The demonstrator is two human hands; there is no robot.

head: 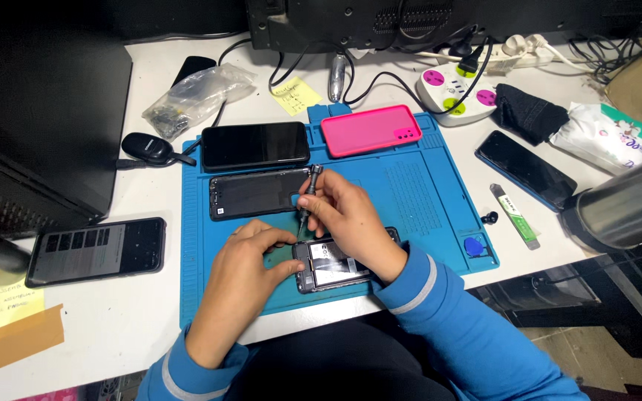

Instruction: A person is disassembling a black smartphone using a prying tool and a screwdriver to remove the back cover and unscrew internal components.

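Observation:
An opened phone with its back removed lies at the near edge of a blue work mat. My left hand grips the phone's left end, thumb and fingers pinched at its corner. My right hand holds a small dark screwdriver upright, its tip down at the phone's upper left corner. A dark phone back frame lies just beyond my hands. Farther back on the mat are a black phone and a pink phone case.
On the white desk, a lit phone lies at left, another dark phone at right. A blue pick, green pry tool, plastic bag, power strip, cables, dark cloth and yellow notes lie around.

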